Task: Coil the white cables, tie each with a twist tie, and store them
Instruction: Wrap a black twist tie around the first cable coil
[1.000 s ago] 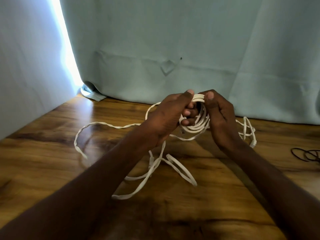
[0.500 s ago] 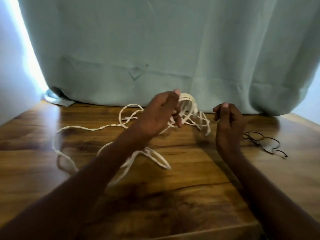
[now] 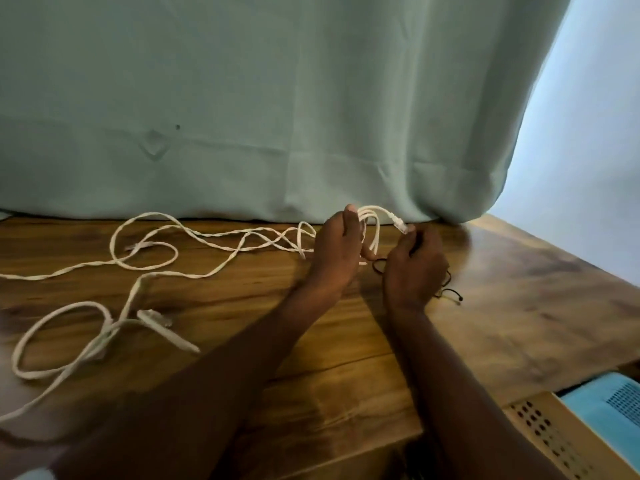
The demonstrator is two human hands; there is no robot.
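Here, from the head camera, my left hand (image 3: 337, 247) grips a few coiled loops of the white cable (image 3: 372, 220), its plug end (image 3: 400, 226) arching over toward my right hand (image 3: 414, 263). The loose rest of the cable trails away left of that hand across the wooden table (image 3: 519, 306). My right hand is curled, pinching a thin black twist tie (image 3: 379, 265), with more black ties (image 3: 448, 294) lying just right of its wrist
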